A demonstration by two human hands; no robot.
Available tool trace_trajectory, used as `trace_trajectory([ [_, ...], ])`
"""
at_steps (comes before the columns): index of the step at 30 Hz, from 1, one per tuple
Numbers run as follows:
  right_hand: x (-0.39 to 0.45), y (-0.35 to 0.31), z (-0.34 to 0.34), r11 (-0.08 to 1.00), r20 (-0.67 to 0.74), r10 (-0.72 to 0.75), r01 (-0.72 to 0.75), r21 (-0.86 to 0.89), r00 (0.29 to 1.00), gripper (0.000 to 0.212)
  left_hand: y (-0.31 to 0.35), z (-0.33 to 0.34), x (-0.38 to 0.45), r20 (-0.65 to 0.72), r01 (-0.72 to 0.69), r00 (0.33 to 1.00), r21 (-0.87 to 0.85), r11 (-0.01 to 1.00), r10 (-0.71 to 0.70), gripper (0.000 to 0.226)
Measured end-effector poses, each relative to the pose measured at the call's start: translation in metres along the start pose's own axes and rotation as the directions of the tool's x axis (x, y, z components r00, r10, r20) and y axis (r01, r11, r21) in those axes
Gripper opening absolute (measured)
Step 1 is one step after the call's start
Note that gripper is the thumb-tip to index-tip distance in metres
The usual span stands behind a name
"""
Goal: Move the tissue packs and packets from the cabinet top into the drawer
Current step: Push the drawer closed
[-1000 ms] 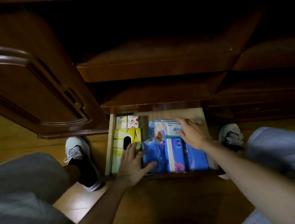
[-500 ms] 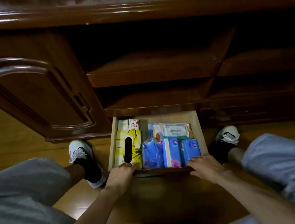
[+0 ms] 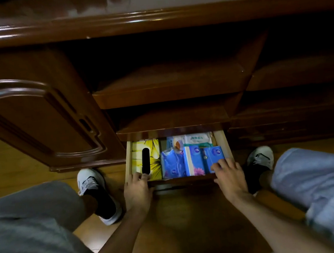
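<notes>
Tissue packs (image 3: pixel 195 160) lie packed in the drawer (image 3: pixel 223 142), which stands partly out under the cabinet's lower shelf (image 3: pixel 171 121). We see blue packs on the right half, a pale wipes packet (image 3: pixel 197 139) behind them, and a yellow tissue box (image 3: pixel 154 150) with a dark slot filling the left half. Our left hand (image 3: pixel 137 194) rests on the drawer's front edge, fingers curled over it and touching the yellow box, its grip on the wood. Our right hand (image 3: pixel 230 178) sits at the front right corner, fingers spread flat over a blue pack, grip loose and holding nothing. A closed cabinet door (image 3: pixel 37 124) stands to the left. Our knees and white shoes (image 3: pixel 90 181) flank the drawer on the wooden floor (image 3: pixel 6 169).
</notes>
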State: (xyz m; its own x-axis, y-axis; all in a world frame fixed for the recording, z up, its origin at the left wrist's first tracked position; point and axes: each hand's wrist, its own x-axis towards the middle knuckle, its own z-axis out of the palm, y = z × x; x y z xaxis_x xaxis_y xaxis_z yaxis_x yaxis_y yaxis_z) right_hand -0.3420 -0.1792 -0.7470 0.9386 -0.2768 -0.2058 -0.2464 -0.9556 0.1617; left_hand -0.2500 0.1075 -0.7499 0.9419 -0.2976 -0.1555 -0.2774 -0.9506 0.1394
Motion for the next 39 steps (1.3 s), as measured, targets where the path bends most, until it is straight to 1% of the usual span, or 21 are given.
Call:
trace_trajectory([
  [2, -0.005, -0.006, 0.001, 0.994, -0.060, 0.096, -0.092, 0.057, 0.994, 0.049, 0.013, -0.005, -0.004, -0.036, 0.075, 0.996, -0.022, 0.997, -0.076, 0.049],
  [4, -0.010, -0.012, 0.000, 0.969, -0.111, 0.194, -0.173, 0.179, 0.975, 0.060, 0.026, -0.009, -0.013, -0.091, 0.211, 0.969, -0.191, 0.959, -0.231, 0.056],
  [5, -0.013, -0.016, -0.003, 0.919, -0.122, 0.293, -0.244, 0.311, 0.948, 0.070, 0.028, -0.011, -0.017, -0.095, 0.308, 0.926, -0.369, 0.877, -0.366, 0.062],
  [6, -0.016, -0.021, -0.005, 0.813, -0.094, 0.418, -0.326, 0.483, 0.903, 0.082, 0.027, -0.010, -0.020, -0.043, 0.402, 0.858, -0.563, 0.722, -0.511, 0.068],
  [7, -0.018, -0.025, -0.006, 0.641, -0.029, 0.543, -0.392, 0.659, 0.839, 0.093, 0.024, -0.008, -0.023, 0.070, 0.472, 0.786, -0.709, 0.523, -0.615, 0.074],
  [8, -0.020, -0.028, -0.003, 0.422, 0.084, 0.631, -0.432, 0.797, 0.771, 0.103, 0.022, -0.008, -0.024, 0.230, 0.530, 0.721, -0.791, 0.307, -0.653, 0.078],
  [9, -0.021, -0.029, -0.002, 0.189, 0.221, 0.666, -0.448, 0.874, 0.712, 0.108, 0.019, -0.008, -0.025, 0.395, 0.561, 0.673, -0.824, 0.082, -0.625, 0.076],
  [11, -0.020, -0.030, -0.001, -0.255, 0.503, 0.569, -0.442, 0.860, 0.651, 0.104, 0.018, -0.012, -0.021, 0.612, 0.524, 0.663, -0.791, -0.317, -0.430, 0.065],
  [12, -0.017, -0.031, -0.002, -0.451, 0.607, 0.472, -0.417, 0.789, 0.639, 0.095, 0.017, -0.014, -0.019, 0.640, 0.495, 0.687, -0.759, -0.423, -0.344, 0.061],
  [13, -0.014, -0.031, -0.002, -0.588, 0.665, 0.385, -0.386, 0.711, 0.640, 0.087, 0.016, -0.014, -0.015, 0.642, 0.476, 0.707, -0.742, -0.472, -0.296, 0.058],
  [14, -0.010, -0.030, -0.003, -0.641, 0.683, 0.333, -0.375, 0.670, 0.651, 0.083, 0.015, -0.013, -0.012, 0.637, 0.469, 0.719, -0.740, -0.482, -0.278, 0.055],
  [15, -0.008, -0.030, -0.003, -0.618, 0.677, 0.315, -0.397, 0.678, 0.665, 0.083, 0.014, -0.012, -0.008, 0.629, 0.469, 0.728, -0.747, -0.471, -0.273, 0.052],
  [18, 0.002, -0.024, -0.001, -0.378, 0.618, 0.324, -0.500, 0.779, 0.717, 0.083, 0.012, -0.014, 0.010, 0.603, 0.482, 0.755, -0.777, -0.405, -0.259, 0.046],
  [20, 0.013, -0.019, -0.005, -0.261, 0.583, 0.320, -0.521, 0.812, 0.747, 0.077, 0.011, -0.021, 0.027, 0.591, 0.483, 0.775, -0.782, -0.394, -0.223, 0.036],
  [22, 0.028, -0.017, -0.014, -0.238, 0.555, 0.292, -0.503, 0.831, 0.779, 0.080, 0.008, -0.029, 0.043, 0.579, 0.500, 0.793, -0.797, -0.338, -0.191, 0.038],
  [26, 0.059, -0.027, -0.029, -0.229, 0.502, 0.254, -0.453, 0.862, 0.827, 0.095, -0.001, -0.033, 0.070, 0.546, 0.521, 0.812, -0.837, -0.167, -0.206, 0.068],
  [29, 0.075, -0.031, -0.023, -0.310, 0.500, 0.324, -0.409, 0.858, 0.803, 0.098, -0.003, -0.026, 0.080, 0.579, 0.562, 0.788, -0.816, -0.139, -0.212, 0.059],
  [31, 0.079, -0.034, -0.014, -0.235, 0.509, 0.336, -0.453, 0.860, 0.793, 0.095, -0.002, -0.018, 0.086, 0.576, 0.566, 0.798, -0.817, -0.109, -0.175, 0.060],
  [33, 0.082, -0.040, -0.001, -0.114, 0.491, 0.308, -0.480, 0.870, 0.815, 0.095, 0.002, -0.008, 0.092, 0.568, 0.564, 0.807, -0.822, -0.072, -0.161, 0.081],
  [36, 0.095, -0.046, 0.018, -0.003, 0.407, 0.277, -0.422, 0.906, 0.871, 0.100, 0.013, 0.003, 0.102, 0.558, 0.559, 0.820, -0.829, -0.037, -0.130, 0.103],
  [39, 0.119, -0.044, 0.026, 0.073, 0.349, 0.316, -0.389, 0.918, 0.882, 0.100, 0.018, 0.007, 0.120, 0.480, 0.493, 0.865, -0.868, 0.062, -0.145, 0.103],
])
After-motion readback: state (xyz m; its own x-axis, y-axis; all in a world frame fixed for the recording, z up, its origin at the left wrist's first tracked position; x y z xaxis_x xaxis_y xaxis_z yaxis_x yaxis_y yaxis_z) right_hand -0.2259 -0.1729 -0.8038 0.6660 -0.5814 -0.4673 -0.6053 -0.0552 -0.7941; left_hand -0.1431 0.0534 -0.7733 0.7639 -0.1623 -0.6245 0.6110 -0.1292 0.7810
